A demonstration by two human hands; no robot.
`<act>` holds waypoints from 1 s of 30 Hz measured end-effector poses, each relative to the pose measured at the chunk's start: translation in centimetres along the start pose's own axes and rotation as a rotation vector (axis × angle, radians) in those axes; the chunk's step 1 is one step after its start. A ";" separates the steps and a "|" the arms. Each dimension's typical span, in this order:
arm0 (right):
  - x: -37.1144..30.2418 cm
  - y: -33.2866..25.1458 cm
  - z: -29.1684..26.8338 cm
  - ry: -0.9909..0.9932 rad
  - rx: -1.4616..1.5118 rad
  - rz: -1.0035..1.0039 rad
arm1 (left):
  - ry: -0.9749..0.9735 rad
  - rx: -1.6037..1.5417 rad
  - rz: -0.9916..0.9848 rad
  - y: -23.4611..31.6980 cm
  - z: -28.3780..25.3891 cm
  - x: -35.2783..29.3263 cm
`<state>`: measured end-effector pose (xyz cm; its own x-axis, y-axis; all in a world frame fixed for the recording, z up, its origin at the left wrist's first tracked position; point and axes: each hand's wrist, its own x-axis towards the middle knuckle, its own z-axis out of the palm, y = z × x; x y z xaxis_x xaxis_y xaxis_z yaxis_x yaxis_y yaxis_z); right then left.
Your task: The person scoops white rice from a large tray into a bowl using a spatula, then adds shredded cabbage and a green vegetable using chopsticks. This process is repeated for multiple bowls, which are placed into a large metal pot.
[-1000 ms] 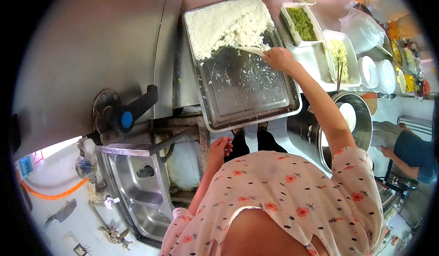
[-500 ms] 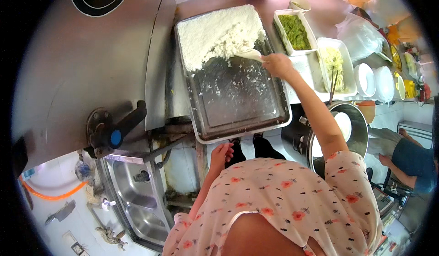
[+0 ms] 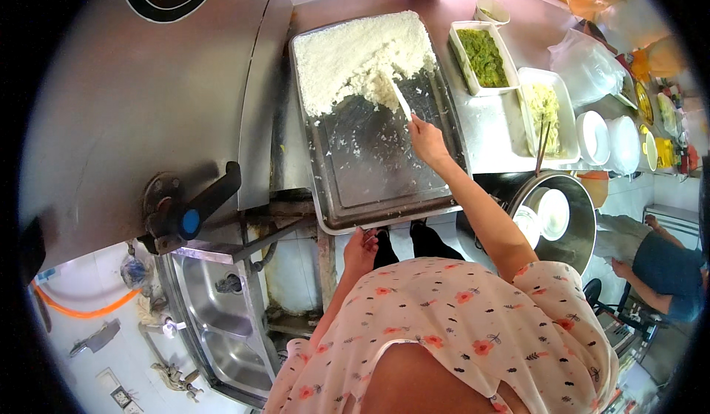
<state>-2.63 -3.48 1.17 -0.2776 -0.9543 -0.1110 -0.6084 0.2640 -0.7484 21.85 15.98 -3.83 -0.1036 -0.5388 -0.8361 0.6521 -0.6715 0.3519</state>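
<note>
A large metal tray (image 3: 384,211) lies on the counter, its far part covered with white cooked rice (image 3: 355,44) and its near part bare but for scattered grains. My right hand (image 3: 429,142) is closed round the handle of a white rice paddle (image 3: 401,100). The paddle's blade is tipped into the broken edge of the rice, where loose clumps lie. Just below the tray's near rim, my left hand (image 3: 360,253) hangs with loosely curled fingers and nothing visible in it.
Right of the tray stand a tub of green food (image 3: 484,58) and a tub of pale shreds (image 3: 543,111) with chopsticks. Beyond are white bowls (image 3: 592,139) and a plastic bag (image 3: 584,63). A deep pot (image 3: 588,225) holds white dishes. A door handle (image 3: 200,207) juts out left.
My right hand has come left and nearer to me, and the paddle has turned from nearly level to steep. The loose rice at the edge has shifted slightly. My left hand stays low.
</note>
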 end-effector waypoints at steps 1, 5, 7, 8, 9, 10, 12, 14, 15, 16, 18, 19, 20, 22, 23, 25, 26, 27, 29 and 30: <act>-0.4 -0.1 -0.4 -0.022 -0.009 -0.001 | -0.007 -0.026 -0.001 0.0 -0.1 -0.1; 1.6 -0.9 -4.5 0.020 -0.095 -0.069 | -0.011 -0.016 0.027 -0.2 -0.3 -0.2; 4.8 -0.9 -5.0 0.058 -0.164 -0.127 | 0.012 0.011 0.049 -0.1 0.6 -0.9; 6.6 -0.2 -4.8 0.059 -0.202 -0.162 | -0.005 0.003 0.039 -0.1 1.1 -0.9; 8.1 0.3 -4.3 0.054 -0.236 -0.201 | -0.016 -0.008 0.033 -0.1 1.3 -0.9; 9.2 0.4 -3.9 0.030 -0.287 -0.278 | -0.023 -0.019 0.029 -0.1 1.3 -0.9; 9.7 0.3 -2.9 -0.029 -0.385 -0.427 | -0.048 -0.005 0.075 -0.4 0.9 -0.6; 9.0 1.0 -2.5 -0.108 -0.447 -0.395 | -0.032 0.029 0.114 -0.7 0.4 -0.3; 8.0 1.3 -2.5 -0.104 -0.439 -0.413 | -0.001 0.049 0.138 -0.8 0.0 -0.2; 7.1 1.5 -2.5 -0.100 -0.432 -0.430 | 0.029 0.070 0.160 -0.9 -0.3 0.0; 4.8 1.1 -2.4 -0.117 -0.439 -0.366 | 0.005 0.101 0.180 -0.3 -1.5 0.1; 3.8 1.1 -2.5 -0.135 -0.447 -0.350 | -0.007 0.120 0.187 -0.1 -2.1 0.1; 3.2 1.1 -3.0 -0.144 -0.457 -0.332 | -0.016 0.120 0.183 0.3 -2.2 -0.1; 2.5 1.1 -4.3 -0.210 -0.502 -0.534 | -0.019 0.110 0.185 1.0 -2.7 -0.8; 2.8 0.8 -5.3 -0.238 -0.531 -0.637 | 0.004 0.146 0.181 1.1 -3.2 -0.5; 4.3 -1.8 -7.3 -0.304 -0.702 -0.519 | -0.012 0.140 0.188 1.2 -4.0 -0.5; 5.3 -4.1 -8.6 -0.337 -0.787 -0.464 | -0.016 0.133 0.194 1.3 -4.1 -0.5; 5.9 -7.9 -9.5 -0.365 -0.773 -0.393 | 0.022 0.142 0.192 1.5 -3.9 -1.2; 9.8 -10.3 -9.8 -0.372 -0.786 -0.318 | 0.033 0.152 0.206 1.1 -3.9 -0.9; 13.9 -9.4 -9.5 -0.353 -0.813 -0.318 | 0.028 0.168 0.205 1.0 -3.6 -0.6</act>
<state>-7.84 -17.90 12.83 0.1514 -0.9506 -0.2711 -0.9862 -0.1267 -0.1064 25.24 17.51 -4.50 0.0403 -0.6591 -0.7510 0.5234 -0.6263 0.5777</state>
